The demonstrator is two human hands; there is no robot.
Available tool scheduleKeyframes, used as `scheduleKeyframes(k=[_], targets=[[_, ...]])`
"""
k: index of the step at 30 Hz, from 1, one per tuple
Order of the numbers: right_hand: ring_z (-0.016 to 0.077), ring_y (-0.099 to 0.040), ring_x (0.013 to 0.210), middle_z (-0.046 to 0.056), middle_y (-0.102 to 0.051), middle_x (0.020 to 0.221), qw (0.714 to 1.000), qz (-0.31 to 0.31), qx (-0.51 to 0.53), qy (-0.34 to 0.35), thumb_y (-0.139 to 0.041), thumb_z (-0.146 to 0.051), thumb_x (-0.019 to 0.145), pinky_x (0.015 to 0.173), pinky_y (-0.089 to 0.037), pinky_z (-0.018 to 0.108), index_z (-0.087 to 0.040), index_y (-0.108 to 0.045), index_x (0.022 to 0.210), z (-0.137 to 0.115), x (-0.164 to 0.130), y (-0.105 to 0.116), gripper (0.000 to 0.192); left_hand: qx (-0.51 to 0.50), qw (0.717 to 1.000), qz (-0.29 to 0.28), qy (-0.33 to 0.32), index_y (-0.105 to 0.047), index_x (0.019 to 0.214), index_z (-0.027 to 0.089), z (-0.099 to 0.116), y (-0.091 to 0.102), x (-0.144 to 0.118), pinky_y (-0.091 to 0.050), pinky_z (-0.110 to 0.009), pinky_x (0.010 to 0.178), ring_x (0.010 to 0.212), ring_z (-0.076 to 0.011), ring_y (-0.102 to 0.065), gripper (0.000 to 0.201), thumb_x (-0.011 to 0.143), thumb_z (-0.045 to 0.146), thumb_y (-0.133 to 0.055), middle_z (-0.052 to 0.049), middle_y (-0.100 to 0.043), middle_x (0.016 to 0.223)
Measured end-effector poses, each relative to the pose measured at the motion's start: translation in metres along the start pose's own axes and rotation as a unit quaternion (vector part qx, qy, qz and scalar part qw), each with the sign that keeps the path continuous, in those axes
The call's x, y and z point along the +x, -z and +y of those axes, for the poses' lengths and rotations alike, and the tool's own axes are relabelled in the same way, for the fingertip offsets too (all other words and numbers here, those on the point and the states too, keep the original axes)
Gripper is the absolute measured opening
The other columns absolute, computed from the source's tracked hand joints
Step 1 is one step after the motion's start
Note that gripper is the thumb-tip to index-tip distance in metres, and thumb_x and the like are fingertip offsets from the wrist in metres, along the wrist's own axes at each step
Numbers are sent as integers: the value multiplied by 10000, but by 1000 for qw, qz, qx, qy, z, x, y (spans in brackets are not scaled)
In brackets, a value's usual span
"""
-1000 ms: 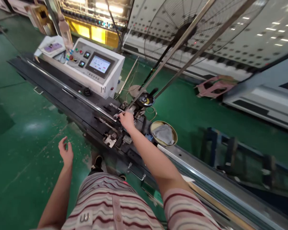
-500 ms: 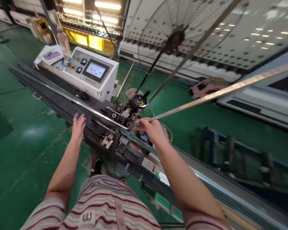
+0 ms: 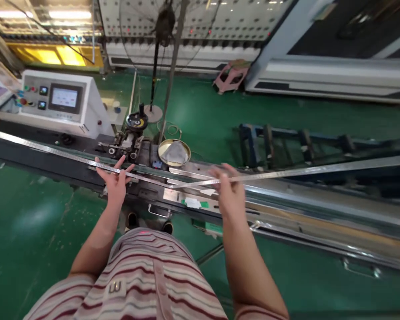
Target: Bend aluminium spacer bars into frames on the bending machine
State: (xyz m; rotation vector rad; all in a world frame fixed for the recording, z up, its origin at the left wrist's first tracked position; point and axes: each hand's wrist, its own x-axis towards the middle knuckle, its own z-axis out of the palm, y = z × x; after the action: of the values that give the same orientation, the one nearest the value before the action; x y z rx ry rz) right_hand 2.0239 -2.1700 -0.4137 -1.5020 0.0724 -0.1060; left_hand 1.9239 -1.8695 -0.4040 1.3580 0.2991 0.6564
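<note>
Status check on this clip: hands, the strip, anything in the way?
Left hand open, fingers spread on the long strip on the machine bed. Right hand blurred, at a second strip slanting right. Round dish sits behind.

Open green floor (image 3: 26,222) on the near side; beyond the machine bed (image 3: 36,155), control box (image 3: 63,100) and roller head (image 3: 126,144).

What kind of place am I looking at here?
Most likely a factory floor, perhaps for metal strip or frame work: a long machine bed with a touchscreen control console, a painted green floor, and long metal strips under both hands.
</note>
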Motion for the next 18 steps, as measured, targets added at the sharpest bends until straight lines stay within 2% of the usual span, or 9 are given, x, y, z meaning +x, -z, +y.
scheduleKeyframes(k=[3, 5, 7, 10, 14, 18], targets=[[213, -613, 1185, 87, -591, 1316, 981, 157, 75, 89, -680, -501, 808, 994, -512, 471, -270, -497, 1294, -6, 22, 88, 568, 38, 998, -35, -20, 183, 1531, 413, -8, -59, -20, -608, -211, 673, 1075, -209, -716, 1028, 927, 447, -648, -177, -518, 1480], [196, -614, 1171, 68, -574, 1315, 967, 210, 110, 92, -701, -428, 770, 998, -504, 451, -273, -495, 1245, 0, 35, 140, 540, 58, 996, -58, -30, 174, 1535, 397, -14, -94, -34, -616, -236, 711, 1076, -207, -714, 1006, 935, 459, -631, -190, -514, 1478], [174, -625, 1132, 53, -575, 1290, 959, 239, 139, 60, -720, -360, 708, 984, -505, 408, -266, -494, 1185, 16, 46, 183, 537, 78, 993, -76, -37, 158, 1540, 386, -20, -125, -48, -619, -256, 744, 1086, -207, -710, 979, 944, 455, -616, -198, -507, 1481], [149, -637, 1079, 51, -562, 1297, 949, 267, 165, -24, -718, -316, 627, 909, -510, 329, -260, -475, 1124, 46, 55, 232, 556, 115, 988, -93, -53, 93, 1551, 366, -29, -167, -68, -615, -271, 793, 1088, -201, -709, 911, 959, 426, -597, -198, -522, 1463], [134, -640, 1042, 40, -550, 1296, 934, 268, 209, -113, -673, -345, 604, 819, -491, 262, -247, -409, 977, 76, 62, 289, 467, 165, 973, -127, -104, 27, 1549, 333, -34, -224, -95, -611, -278, 823, 1055, -185, -721, 845, 970, 359, -588, -207, -545, 1436], [113, -627, 928, -14, -585, 1036, 913, 294, 232, -160, -632, -352, 614, 813, -487, 252, -251, -394, 978, 100, 71, 341, 447, 209, 956, -148, -141, -22, 1548, 318, -39, -276, -123, -614, -271, 820, 1037, -176, -728, 796, 974, 292, -571, -193, -561, 1425]])
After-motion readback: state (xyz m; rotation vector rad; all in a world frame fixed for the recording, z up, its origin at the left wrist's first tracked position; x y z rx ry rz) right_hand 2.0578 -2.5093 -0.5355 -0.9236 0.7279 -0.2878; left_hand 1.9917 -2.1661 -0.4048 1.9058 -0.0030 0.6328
